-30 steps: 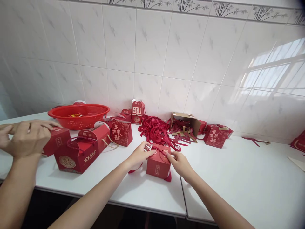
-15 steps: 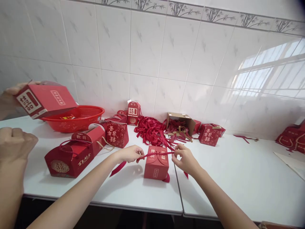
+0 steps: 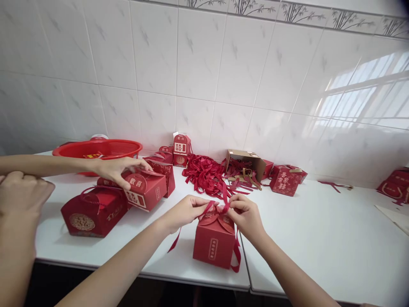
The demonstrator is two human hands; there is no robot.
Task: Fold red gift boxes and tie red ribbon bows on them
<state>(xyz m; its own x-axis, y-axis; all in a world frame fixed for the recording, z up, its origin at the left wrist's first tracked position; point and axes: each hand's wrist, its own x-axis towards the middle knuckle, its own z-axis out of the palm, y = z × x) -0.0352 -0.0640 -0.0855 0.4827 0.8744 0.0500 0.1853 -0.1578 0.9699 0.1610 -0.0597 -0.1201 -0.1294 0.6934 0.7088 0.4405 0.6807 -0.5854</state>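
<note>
A red box with a folded flap top stands near the table's front edge, between my two hands. Red ribbon crosses its top, and loose ends hang down at both sides. My left hand pinches the ribbon at the box's upper left. At the upper right, my right hand has its fingers closed on the ribbon, where a loop stands up. Fingertips hide part of the crossing.
Another person's hand holds a red box at the left, beside a handled box. Behind are a red basket, a ribbon pile, an open carton and another red box.
My hands have come closer together, and the ribbon now loops above the box top. The other person's hand has brought a red box from the basket area down beside the handled box.
</note>
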